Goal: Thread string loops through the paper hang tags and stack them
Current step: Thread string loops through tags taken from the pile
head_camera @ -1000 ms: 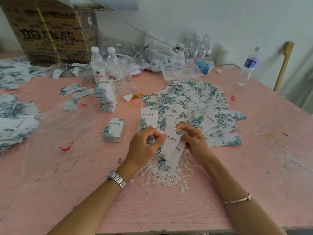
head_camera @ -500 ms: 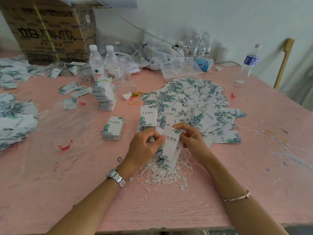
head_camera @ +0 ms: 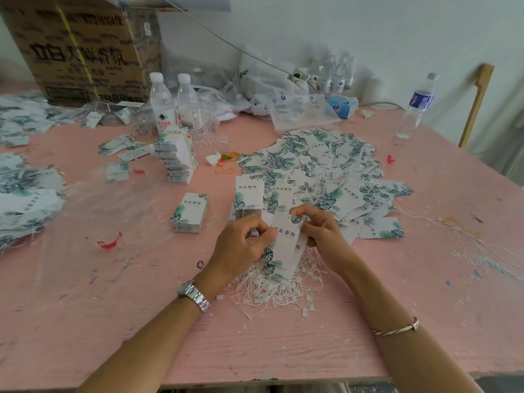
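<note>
The held hang tags, a small fanned bundle printed with green leaves and dark characters, sit above the near centre of the pink table, tilted with the top edge away from the person. The left hand pinches the bundle's left edge between curled thumb and fingers. The right hand pinches the upper right corner with curled fingertips; whether a string passes through there cannot be told. Directly beneath the bundle lies a tangled pile of white string loops, touching the table. Just beyond the hands, a wide heap of loose tags spreads across the table centre. A squared stack of tags stands to the left of the hands, and a second stack sits at the heap's near-left edge. A taller banded stack stands farther back, in front of two water bottles. A cardboard box occupies the far-left corner. More tag piles lie along the left edge. A wristwatch is on the left wrist, a bracelet on the right forearm.
</note>
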Tool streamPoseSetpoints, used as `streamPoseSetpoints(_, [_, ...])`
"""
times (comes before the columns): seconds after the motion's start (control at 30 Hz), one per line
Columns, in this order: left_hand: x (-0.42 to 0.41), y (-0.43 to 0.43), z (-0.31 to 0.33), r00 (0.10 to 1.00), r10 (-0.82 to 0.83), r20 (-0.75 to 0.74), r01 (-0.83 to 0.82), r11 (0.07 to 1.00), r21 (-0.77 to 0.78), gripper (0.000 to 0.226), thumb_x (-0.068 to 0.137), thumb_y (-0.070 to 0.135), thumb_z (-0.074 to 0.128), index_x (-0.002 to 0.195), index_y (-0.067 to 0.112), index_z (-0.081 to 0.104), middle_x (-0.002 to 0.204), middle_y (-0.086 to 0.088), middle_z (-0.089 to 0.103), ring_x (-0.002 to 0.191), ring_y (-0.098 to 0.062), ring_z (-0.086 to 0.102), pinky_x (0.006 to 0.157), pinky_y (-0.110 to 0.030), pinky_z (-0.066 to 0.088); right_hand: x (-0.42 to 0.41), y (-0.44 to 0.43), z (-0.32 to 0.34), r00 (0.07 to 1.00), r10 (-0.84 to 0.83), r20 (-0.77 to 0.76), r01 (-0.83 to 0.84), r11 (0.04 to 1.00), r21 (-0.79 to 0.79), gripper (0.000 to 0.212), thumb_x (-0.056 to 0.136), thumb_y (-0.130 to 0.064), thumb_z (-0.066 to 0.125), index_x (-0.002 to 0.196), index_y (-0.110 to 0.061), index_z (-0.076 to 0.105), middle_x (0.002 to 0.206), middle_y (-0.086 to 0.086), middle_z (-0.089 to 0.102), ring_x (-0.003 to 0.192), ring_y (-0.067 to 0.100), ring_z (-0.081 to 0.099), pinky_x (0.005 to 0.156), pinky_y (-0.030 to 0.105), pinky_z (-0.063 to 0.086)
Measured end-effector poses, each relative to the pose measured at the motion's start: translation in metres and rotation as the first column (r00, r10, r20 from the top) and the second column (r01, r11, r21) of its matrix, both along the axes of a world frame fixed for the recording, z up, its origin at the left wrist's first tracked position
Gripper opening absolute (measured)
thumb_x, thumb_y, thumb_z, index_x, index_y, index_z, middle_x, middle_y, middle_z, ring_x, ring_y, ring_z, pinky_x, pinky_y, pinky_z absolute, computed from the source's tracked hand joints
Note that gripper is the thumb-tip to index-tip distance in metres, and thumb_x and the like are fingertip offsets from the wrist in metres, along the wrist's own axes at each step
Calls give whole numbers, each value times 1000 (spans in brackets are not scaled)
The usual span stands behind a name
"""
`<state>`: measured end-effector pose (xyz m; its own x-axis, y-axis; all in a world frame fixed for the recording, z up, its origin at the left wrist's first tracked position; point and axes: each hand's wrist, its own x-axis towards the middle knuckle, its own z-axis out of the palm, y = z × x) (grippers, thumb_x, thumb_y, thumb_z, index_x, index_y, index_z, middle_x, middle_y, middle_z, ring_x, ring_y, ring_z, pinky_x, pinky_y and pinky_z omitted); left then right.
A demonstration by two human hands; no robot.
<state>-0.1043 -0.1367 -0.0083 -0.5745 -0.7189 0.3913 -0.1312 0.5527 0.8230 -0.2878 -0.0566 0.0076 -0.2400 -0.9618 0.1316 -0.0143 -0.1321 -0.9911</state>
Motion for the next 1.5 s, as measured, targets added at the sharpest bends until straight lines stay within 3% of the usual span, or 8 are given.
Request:
streamPoseSetpoints(0.27, [0,2,-1,998,48,35,-44,994,-96,28,86,44,65,78,18,69,76,14,63,68,-4,55,61,-24,40,-1,0,0,999,35,0,-35,999,34,24,92,9,52,90,-12,64,67,9,54,46,9,33,43,16,25])
streamPoseSetpoints(0.5, [-2,8,5,982,163,-93,-187,894,-408,36,89,46,66,115,21,64,95,8,53,83,-4,54,57,-20,51,1,0,1,997,71,20,-71,997,3,17,79,-5,56,87,-15,68,63,3,54,44,7,34,43,16,25])
streamPoseSetpoints(0.67, [-13,12,4,973,157,-167,-221,834,-505,18,91,30,72,103,18,76,97,2,58,77,-11,60,54,-31,55,1,1,0,996,91,-17,-91,996,-13,28,81,-6,57,84,-27,74,67,-1,57,49,9,35,45,18,25])
streamPoseSetpoints(0.8, [-12,12,4,964,162,-209,-251,811,-529,15,92,29,71,97,15,75,92,4,59,74,-7,58,54,-27,54,2,1,2,996,87,-9,-88,996,-23,22,84,-7,60,85,-24,74,70,1,58,51,8,42,46,16,29])
streamPoseSetpoints(0.9, [-12,14,6,959,185,-214,-268,835,-481,21,96,31,64,94,12,71,93,2,58,75,-7,59,54,-25,53,2,2,3,998,59,-35,-59,998,-4,9,96,-16,62,96,-18,71,68,3,55,50,5,43,48,15,33])
streamPoseSetpoints(1.1, [-11,17,9,946,153,-284,-244,915,-321,14,98,19,57,92,7,60,99,4,60,69,-10,54,60,-14,40,-2,0,1,915,-242,-322,240,970,-48,27,105,-11,44,94,-1,67,74,4,55,60,6,43,57,19,33])
streamPoseSetpoints(1.27, [-9,19,9,922,63,-382,-95,993,-64,14,96,22,56,88,11,55,98,8,73,65,-17,60,52,-31,45,-5,-1,2,952,-216,-216,218,976,-14,29,100,3,36,84,0,60,55,-15,48,52,2,37,53,16,30])
streamPoseSetpoints(1.5, [-9,20,6,893,82,-442,-60,996,64,6,97,27,56,94,23,56,89,12,69,77,-25,65,69,-47,55,-11,-1,6,977,-209,-36,207,977,-49,7,78,-5,48,80,-4,55,56,-6,44,54,9,34,53,17,30])
